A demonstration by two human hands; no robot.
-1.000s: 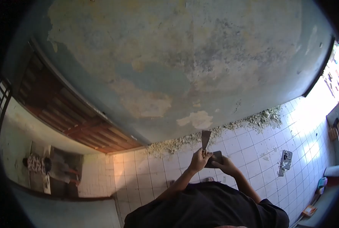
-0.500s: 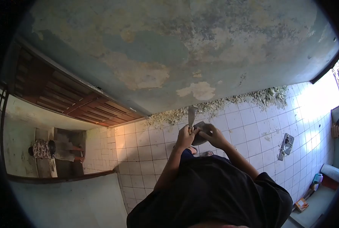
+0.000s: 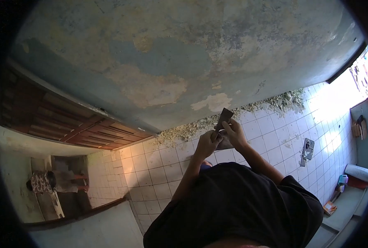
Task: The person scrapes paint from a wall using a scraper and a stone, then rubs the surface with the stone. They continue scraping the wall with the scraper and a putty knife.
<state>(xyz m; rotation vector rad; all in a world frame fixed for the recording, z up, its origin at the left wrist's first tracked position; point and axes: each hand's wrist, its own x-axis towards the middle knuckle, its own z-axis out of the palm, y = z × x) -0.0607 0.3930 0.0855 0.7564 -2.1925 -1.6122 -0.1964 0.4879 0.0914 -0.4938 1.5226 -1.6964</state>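
Observation:
My left hand [image 3: 207,145] is closed round the handle end of a putty knife [image 3: 225,115], whose flat dark blade points up toward the wall. Thumb and fingers of my right hand [image 3: 236,135] pinch the knife near its blade. Below both hands hangs a greyish-brown, sheet-like piece [image 3: 225,144], partly covered by the fingers; I cannot tell which hand holds it. The wall [image 3: 163,62] ahead has patches of peeled paint and bare plaster.
Paint flakes [image 3: 285,102] line the foot of the wall on the tiled floor [image 3: 270,138]. A grey flat plate with debris [image 3: 307,151] lies at right. A brown wooden door [image 3: 80,132] stands at left; beyond it a person [image 3: 54,182] is in a doorway. Shelf items [image 3: 330,208] are at lower right.
The putty knife has tilted to the right and its blade looks darker. My right hand has moved up from the sheet-like piece to the blade. The view has shifted slightly.

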